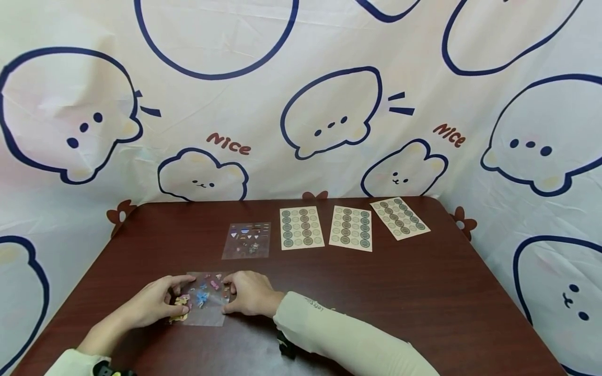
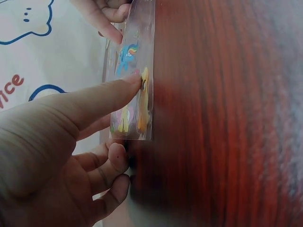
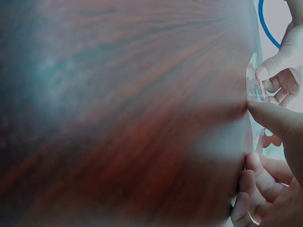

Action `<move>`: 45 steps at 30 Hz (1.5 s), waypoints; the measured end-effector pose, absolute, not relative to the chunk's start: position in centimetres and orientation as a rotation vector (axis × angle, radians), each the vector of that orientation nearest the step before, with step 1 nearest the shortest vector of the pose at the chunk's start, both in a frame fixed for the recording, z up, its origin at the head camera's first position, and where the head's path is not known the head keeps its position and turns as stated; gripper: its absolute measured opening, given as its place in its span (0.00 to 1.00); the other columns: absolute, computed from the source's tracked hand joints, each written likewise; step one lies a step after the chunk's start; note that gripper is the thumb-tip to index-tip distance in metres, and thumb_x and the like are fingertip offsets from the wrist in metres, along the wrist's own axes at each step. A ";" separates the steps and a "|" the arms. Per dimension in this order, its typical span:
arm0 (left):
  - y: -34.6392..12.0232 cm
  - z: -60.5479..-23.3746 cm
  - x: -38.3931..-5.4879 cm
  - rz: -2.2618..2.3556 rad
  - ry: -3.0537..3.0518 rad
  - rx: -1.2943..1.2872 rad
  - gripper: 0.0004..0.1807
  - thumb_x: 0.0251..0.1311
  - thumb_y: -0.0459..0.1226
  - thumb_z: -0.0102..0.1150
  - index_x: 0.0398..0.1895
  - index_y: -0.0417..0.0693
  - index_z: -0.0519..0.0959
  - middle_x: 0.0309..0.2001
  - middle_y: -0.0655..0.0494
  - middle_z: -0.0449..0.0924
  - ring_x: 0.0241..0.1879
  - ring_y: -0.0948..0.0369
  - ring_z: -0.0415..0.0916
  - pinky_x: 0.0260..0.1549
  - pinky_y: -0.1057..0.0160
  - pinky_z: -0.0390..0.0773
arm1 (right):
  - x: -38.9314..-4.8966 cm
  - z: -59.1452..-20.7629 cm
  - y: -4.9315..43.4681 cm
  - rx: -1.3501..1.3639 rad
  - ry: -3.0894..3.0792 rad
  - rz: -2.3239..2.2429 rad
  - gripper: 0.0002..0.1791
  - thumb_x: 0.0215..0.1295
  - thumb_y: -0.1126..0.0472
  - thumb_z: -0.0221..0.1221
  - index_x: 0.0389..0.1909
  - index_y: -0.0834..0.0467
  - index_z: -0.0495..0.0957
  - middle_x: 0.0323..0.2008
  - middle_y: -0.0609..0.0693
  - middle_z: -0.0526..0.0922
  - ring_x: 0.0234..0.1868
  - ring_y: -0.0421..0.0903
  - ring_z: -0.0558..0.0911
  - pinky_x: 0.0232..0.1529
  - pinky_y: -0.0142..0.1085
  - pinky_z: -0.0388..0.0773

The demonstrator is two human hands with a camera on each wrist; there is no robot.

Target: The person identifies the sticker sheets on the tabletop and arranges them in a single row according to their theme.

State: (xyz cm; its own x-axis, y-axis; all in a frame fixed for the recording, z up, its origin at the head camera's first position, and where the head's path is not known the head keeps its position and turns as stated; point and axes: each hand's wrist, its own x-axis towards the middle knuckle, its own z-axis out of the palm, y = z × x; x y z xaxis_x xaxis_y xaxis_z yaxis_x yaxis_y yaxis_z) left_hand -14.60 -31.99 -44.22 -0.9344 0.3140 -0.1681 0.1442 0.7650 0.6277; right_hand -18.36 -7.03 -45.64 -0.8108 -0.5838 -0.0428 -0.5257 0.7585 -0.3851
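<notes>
A clear plastic sticker sheet (image 1: 205,315) with small colourful cartoon pony stickers lies near the front left of the table. My left hand (image 1: 151,302) pinches its left side, the thumb over the yellow pony sticker (image 2: 143,111) and the index finger at the top left corner. At the right side my right hand (image 1: 251,292) holds the edge between thumb and index finger. In the left wrist view a blue pony sticker (image 2: 126,56) shows beyond the left thumb. Only the sheet's edge region (image 3: 253,71) shows in the right wrist view.
Behind lies a second clear sticker sheet (image 1: 235,248) with small dark and white shapes. To its right are three cream sheets of round stickers (image 1: 302,227), (image 1: 350,228), (image 1: 400,218). The dark wooden table (image 1: 400,303) meets a cartoon-printed cloth (image 1: 263,115) at the back and sides.
</notes>
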 end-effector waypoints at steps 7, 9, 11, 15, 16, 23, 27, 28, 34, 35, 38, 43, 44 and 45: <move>-32.1 -44.3 -14.7 0.908 2.709 0.358 0.38 0.55 0.40 0.74 0.67 0.36 0.72 0.37 0.51 0.68 0.15 0.69 0.64 0.16 0.66 0.69 | -18.2 -45.5 -7.1 -0.899 2.806 -0.489 0.33 0.49 0.40 0.75 0.60 0.40 0.81 0.25 0.32 0.72 0.27 0.30 0.70 0.25 0.28 0.65; -32.1 -44.3 -14.7 0.902 2.713 0.361 0.37 0.55 0.40 0.74 0.67 0.36 0.72 0.37 0.51 0.68 0.15 0.69 0.63 0.16 0.66 0.69 | -18.3 -45.6 -7.1 -0.903 2.801 -0.485 0.33 0.50 0.40 0.75 0.60 0.40 0.81 0.25 0.32 0.72 0.26 0.30 0.70 0.24 0.28 0.66; -32.1 -44.3 -14.6 0.898 2.721 0.362 0.37 0.55 0.40 0.74 0.67 0.37 0.72 0.38 0.51 0.68 0.16 0.68 0.63 0.17 0.67 0.69 | -18.4 -45.7 -7.1 -0.906 2.793 -0.485 0.34 0.50 0.41 0.75 0.60 0.40 0.81 0.25 0.32 0.72 0.26 0.30 0.70 0.24 0.27 0.66; -32.1 -44.3 -14.3 0.892 2.742 0.361 0.37 0.55 0.40 0.75 0.67 0.38 0.72 0.39 0.50 0.67 0.18 0.68 0.63 0.19 0.67 0.68 | -18.5 -45.6 -7.1 -0.912 2.781 -0.497 0.35 0.50 0.41 0.76 0.61 0.40 0.81 0.25 0.33 0.72 0.27 0.30 0.70 0.24 0.27 0.66; -32.1 -44.3 -14.3 0.886 2.748 0.360 0.37 0.55 0.41 0.75 0.67 0.39 0.73 0.39 0.50 0.67 0.19 0.68 0.63 0.20 0.67 0.68 | -18.5 -45.6 -7.0 -0.915 2.775 -0.502 0.35 0.50 0.41 0.76 0.61 0.40 0.81 0.25 0.33 0.72 0.27 0.30 0.70 0.24 0.27 0.66; -32.3 -44.3 -14.2 0.876 2.763 0.362 0.38 0.55 0.42 0.75 0.68 0.41 0.72 0.42 0.48 0.65 0.22 0.68 0.61 0.22 0.68 0.66 | -18.7 -45.0 -6.9 -0.926 2.732 -0.531 0.36 0.50 0.43 0.76 0.63 0.43 0.80 0.26 0.34 0.74 0.28 0.30 0.70 0.26 0.26 0.67; -32.4 -44.3 -14.1 0.876 2.763 0.365 0.38 0.54 0.42 0.75 0.68 0.41 0.72 0.43 0.48 0.65 0.22 0.68 0.61 0.22 0.68 0.66 | -18.9 -44.9 -6.9 -0.919 2.706 -0.527 0.36 0.51 0.43 0.76 0.64 0.43 0.79 0.26 0.34 0.74 0.28 0.30 0.70 0.27 0.26 0.68; -32.4 -44.4 -14.1 0.876 2.763 0.366 0.38 0.54 0.42 0.75 0.68 0.41 0.72 0.43 0.48 0.65 0.23 0.68 0.61 0.22 0.68 0.66 | -19.0 -44.9 -6.9 -0.918 2.701 -0.528 0.37 0.51 0.43 0.76 0.64 0.43 0.79 0.26 0.34 0.73 0.27 0.30 0.71 0.27 0.26 0.68; -32.3 -44.4 -14.2 0.864 2.793 0.373 0.37 0.54 0.43 0.75 0.67 0.42 0.73 0.42 0.49 0.66 0.25 0.69 0.60 0.24 0.68 0.65 | -19.6 -45.1 -6.9 -0.928 2.684 -0.580 0.37 0.50 0.45 0.77 0.63 0.45 0.80 0.24 0.34 0.72 0.25 0.30 0.70 0.26 0.25 0.67; -32.2 -44.4 -14.2 0.860 2.800 0.373 0.37 0.54 0.43 0.75 0.66 0.42 0.73 0.42 0.49 0.66 0.25 0.69 0.60 0.24 0.68 0.65 | -19.7 -45.2 -6.8 -0.930 2.682 -0.587 0.37 0.50 0.46 0.77 0.63 0.45 0.79 0.24 0.34 0.72 0.25 0.30 0.70 0.26 0.25 0.67; -32.2 -44.4 -14.2 0.853 2.801 0.372 0.37 0.54 0.44 0.75 0.66 0.42 0.73 0.42 0.50 0.66 0.26 0.69 0.61 0.25 0.68 0.65 | -19.9 -45.3 -6.8 -0.938 2.674 -0.596 0.36 0.50 0.46 0.77 0.63 0.45 0.79 0.24 0.35 0.72 0.25 0.30 0.70 0.25 0.25 0.66; -32.3 -44.5 -14.2 0.874 2.770 0.360 0.38 0.55 0.45 0.75 0.67 0.42 0.73 0.42 0.50 0.67 0.24 0.68 0.61 0.24 0.67 0.66 | -19.9 -45.4 -6.9 -0.942 2.659 -0.595 0.36 0.51 0.46 0.76 0.63 0.44 0.79 0.24 0.34 0.71 0.24 0.31 0.70 0.25 0.25 0.66; -32.4 -44.5 -14.2 0.877 2.768 0.360 0.38 0.55 0.45 0.75 0.67 0.42 0.73 0.42 0.49 0.67 0.24 0.68 0.61 0.24 0.67 0.66 | -19.8 -45.4 -6.9 -0.942 2.658 -0.599 0.36 0.51 0.46 0.76 0.63 0.44 0.79 0.23 0.34 0.71 0.24 0.31 0.70 0.25 0.25 0.66; -32.4 -44.5 -14.1 0.880 2.767 0.359 0.38 0.55 0.45 0.75 0.67 0.42 0.73 0.42 0.49 0.67 0.24 0.68 0.61 0.24 0.67 0.66 | -19.8 -45.4 -6.9 -0.940 2.658 -0.599 0.36 0.51 0.46 0.76 0.63 0.44 0.79 0.23 0.34 0.71 0.24 0.31 0.69 0.25 0.25 0.66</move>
